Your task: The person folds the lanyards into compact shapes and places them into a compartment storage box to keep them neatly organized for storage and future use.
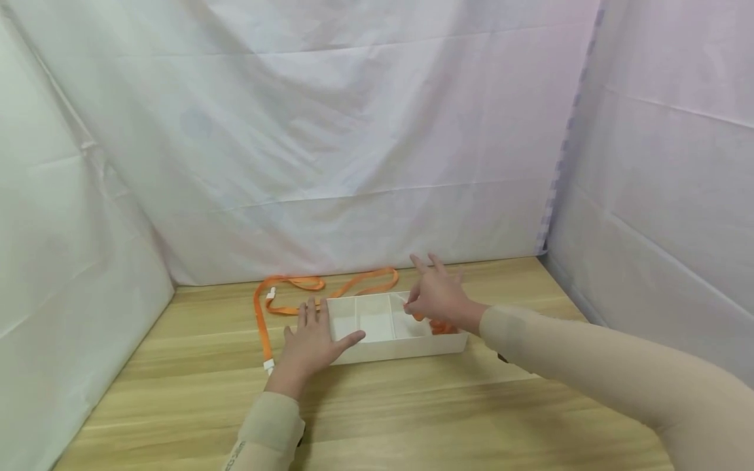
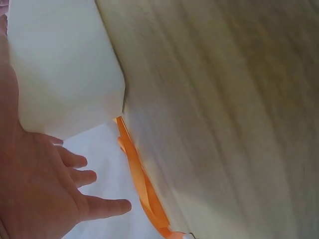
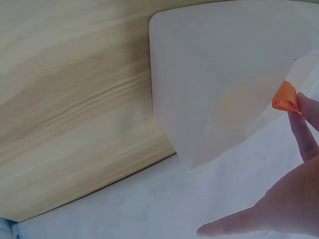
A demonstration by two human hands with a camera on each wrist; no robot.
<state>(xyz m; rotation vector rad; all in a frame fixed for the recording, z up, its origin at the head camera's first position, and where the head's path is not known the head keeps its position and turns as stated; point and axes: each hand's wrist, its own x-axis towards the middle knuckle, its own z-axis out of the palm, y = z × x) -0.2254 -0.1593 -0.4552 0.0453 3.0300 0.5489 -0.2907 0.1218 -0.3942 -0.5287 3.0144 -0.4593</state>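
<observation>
A white divided box (image 1: 406,348) lies on the wooden table in the head view. My left hand (image 1: 312,347) rests at its left end, fingers spread and thumb reaching over the front rim. With thumb and forefinger, my right hand (image 1: 438,296) pinches a folded piece of orange lanyard (image 3: 285,97) above the box's right part, its other fingers extended. More orange strap (image 1: 443,327) sits bunched in the rightmost compartment, partly hidden by the right hand and wrist. The left wrist view shows the left palm against the white box wall (image 2: 67,64).
Another orange lanyard (image 1: 259,314) lies in loose loops behind and left of the box, with white plastic fittings (image 1: 269,364). White cloth (image 1: 353,131) hangs around the back and both sides of the table (image 1: 412,412).
</observation>
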